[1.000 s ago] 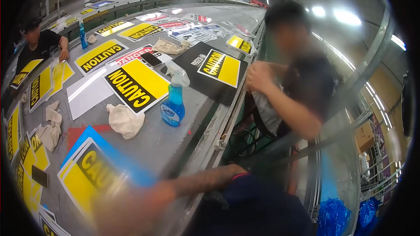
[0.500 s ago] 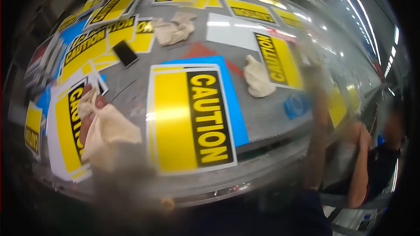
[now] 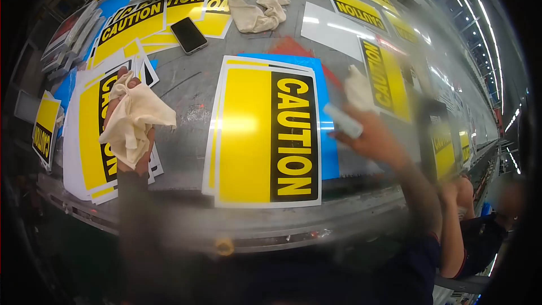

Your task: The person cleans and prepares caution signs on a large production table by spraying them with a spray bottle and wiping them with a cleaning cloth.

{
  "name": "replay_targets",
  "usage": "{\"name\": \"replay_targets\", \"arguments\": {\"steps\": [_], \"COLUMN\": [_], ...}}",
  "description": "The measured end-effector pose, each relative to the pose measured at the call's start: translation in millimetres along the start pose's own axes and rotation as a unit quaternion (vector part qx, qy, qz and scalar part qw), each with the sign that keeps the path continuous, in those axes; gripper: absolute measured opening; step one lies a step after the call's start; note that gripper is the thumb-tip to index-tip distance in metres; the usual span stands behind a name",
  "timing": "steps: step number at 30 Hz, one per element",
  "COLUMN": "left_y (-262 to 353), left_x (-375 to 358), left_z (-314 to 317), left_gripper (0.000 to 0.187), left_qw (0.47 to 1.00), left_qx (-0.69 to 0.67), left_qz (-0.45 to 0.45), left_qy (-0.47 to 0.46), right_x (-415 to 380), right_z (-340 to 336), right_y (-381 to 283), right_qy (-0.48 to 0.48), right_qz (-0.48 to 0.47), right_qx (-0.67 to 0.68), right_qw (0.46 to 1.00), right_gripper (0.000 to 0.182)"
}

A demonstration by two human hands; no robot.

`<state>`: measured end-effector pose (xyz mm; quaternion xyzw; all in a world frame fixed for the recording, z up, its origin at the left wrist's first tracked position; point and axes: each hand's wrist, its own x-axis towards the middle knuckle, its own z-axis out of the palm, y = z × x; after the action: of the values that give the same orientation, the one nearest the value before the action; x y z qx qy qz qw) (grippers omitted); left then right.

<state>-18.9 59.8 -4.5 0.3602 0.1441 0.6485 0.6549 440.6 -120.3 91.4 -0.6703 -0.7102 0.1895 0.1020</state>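
Observation:
My left hand (image 3: 134, 83) grips a cream cloth (image 3: 135, 116) over a stack of yellow-and-black CAUTION signs (image 3: 90, 141) on the left. The cloth hides much of the hand. My right hand (image 3: 374, 138) is closed around a pale, whitish, tube-like object (image 3: 343, 121), too blurred to name exactly. It is raised beside the right edge of the central stack of CAUTION signs (image 3: 245, 135). Those signs lie on a blue sheet (image 3: 329, 152). Behind my right hand, partly covered, lies another cream cloth (image 3: 358, 87).
A black phone (image 3: 189, 35) and a crumpled cloth (image 3: 257, 14) lie farther back on the grey table (image 3: 186, 93). More CAUTION signs (image 3: 132, 25) spread along the left and back. A white sheet (image 3: 330, 31) is at back right. A co-worker (image 3: 480, 243) is at the right edge.
My right hand has come in from the right with the pale object, toward the central signs. The blue item on the table at right no longer shows. My left hand still holds the cloth; the view has shifted.

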Motion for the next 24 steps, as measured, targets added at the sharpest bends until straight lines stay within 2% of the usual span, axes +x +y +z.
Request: {"name": "replay_targets", "arguments": {"steps": [1,3,4,5,8,10,11,14,16,19,22,23,24], "left_y": [1,4,5,6,4,3,0,-4,-5,-3,-3,-5,-5], "left_x": [1,1,-1,-2,-6,-6,-6,-1,4,8,7,7,9], "left_z": [-1,-2,-3,-4,-2,0,2,6,2,-4,4,4,-1], "left_gripper": [0.052,0.053,0.053,0.053,0.053,0.053,0.054,0.054,0.055,0.057,0.057,0.057,0.056], "left_qw": [1.000,1.000,1.000,1.000,1.000,1.000,1.000,1.000,1.000,0.999,1.000,0.999,1.000], "left_qx": [-0.002,-0.007,-0.003,-0.001,0.009,0.010,0.010,0.011,0.008,-0.001,-0.016,0.020,-0.009], "left_qz": [0.001,0.002,0.001,0.000,-0.006,-0.015,-0.019,-0.021,-0.024,-0.029,-0.012,0.003,-0.022], "left_qy": [0.002,0.005,0.008,0.010,0.011,0.010,0.010,0.004,-0.009,-0.026,0.010,0.027,0.010], "right_x": [5,0,-5,-9,-18,-16,-16,7,24,16,-14,-25,-36], "right_z": [-3,-5,-4,-9,7,18,29,27,24,8,-12,-17,-23], "right_y": [3,-1,-6,-19,-42,-58,-60,-69,-50,-28,-12,-5,5], "right_qy": [0.064,0.006,-0.026,-0.107,-0.271,-0.317,-0.275,-0.230,-0.084,0.128,0.124,0.144,0.166], "right_qz": [0.026,-0.023,-0.047,-0.038,-0.105,-0.167,-0.213,-0.078,-0.074,-0.110,0.012,0.035,0.060], "right_qx": [0.034,0.080,0.105,0.112,0.156,0.155,0.129,0.085,0.093,0.124,0.187,0.227,0.266], "right_qw": [0.997,0.997,0.993,0.987,0.944,0.921,0.929,0.966,0.989,0.978,0.974,0.963,0.948], "right_gripper": [0.045,0.045,0.045,0.046,0.048,0.048,0.049,0.051,0.050,0.047,0.047,0.046,0.045]}}
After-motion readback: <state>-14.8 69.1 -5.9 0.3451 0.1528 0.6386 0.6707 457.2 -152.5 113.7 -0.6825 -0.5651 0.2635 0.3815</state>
